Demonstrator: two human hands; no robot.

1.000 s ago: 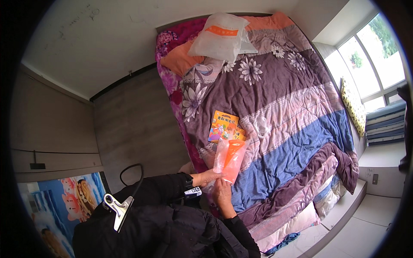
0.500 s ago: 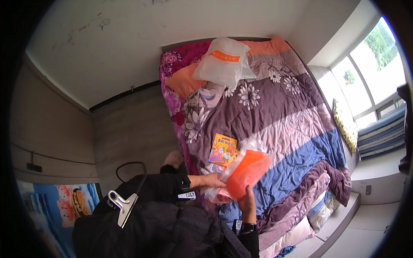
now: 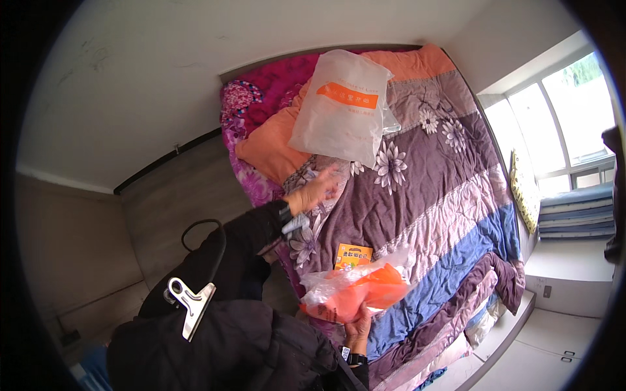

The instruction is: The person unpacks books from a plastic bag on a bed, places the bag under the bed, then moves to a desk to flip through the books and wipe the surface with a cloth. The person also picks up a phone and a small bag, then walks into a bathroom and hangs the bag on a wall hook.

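My right hand (image 3: 357, 324) grips the lower edge of a clear plastic bag with an orange-red panel (image 3: 365, 293), held low over the near part of the bed. Partly covered by that bag, an orange picture book (image 3: 353, 255) lies on the quilt. Reaching forward, my left hand (image 3: 317, 189) is over the left side of the bed, its fingers stretched out, slightly blurred and empty. Just beyond it a large whitish translucent bag with an orange band (image 3: 345, 120) lies on the bedding; the hand seems apart from it.
A purple, pink and blue flowered quilt (image 3: 424, 182) covers the bed, bunched at the near right. An orange pillow (image 3: 270, 144) lies at the far left. A window (image 3: 567, 111) and folded blue striped cloth (image 3: 577, 208) are on the right. A metal clip (image 3: 190, 305) hangs on my dark clothing.
My left hand has let go of the orange-red bag and moved forward toward the whitish bag. The orange-red bag now hangs lower and flatter in my right hand, covering the book's lower part.
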